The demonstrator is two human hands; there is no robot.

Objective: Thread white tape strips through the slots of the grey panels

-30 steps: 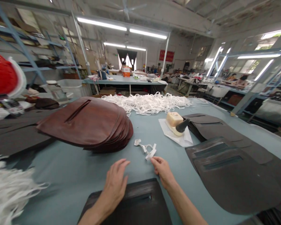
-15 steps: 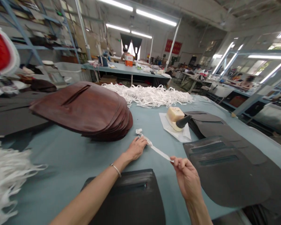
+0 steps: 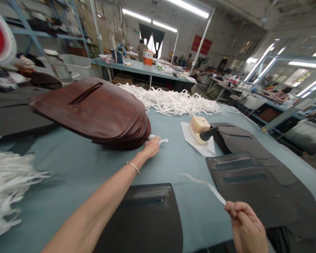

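Right hand (image 3: 246,225) is pinched shut on a white strip (image 3: 205,184), and the strip's free end now trails loose ahead of your grip, no longer stretched across to your other hand. Left of the grip, a dark leather panel (image 3: 139,218) lies on the blue-grey table (image 3: 68,168). Farther out, left hand (image 3: 150,147) sits with fingers together on a small white scrap (image 3: 162,141), touching a stack of brown leather panels (image 3: 94,112); whether it grips, you cannot tell. Beyond the grip stand grey leather panels (image 3: 252,179), a cream block (image 3: 198,124) on white paper (image 3: 197,144), and a heap of white strips (image 3: 171,102).
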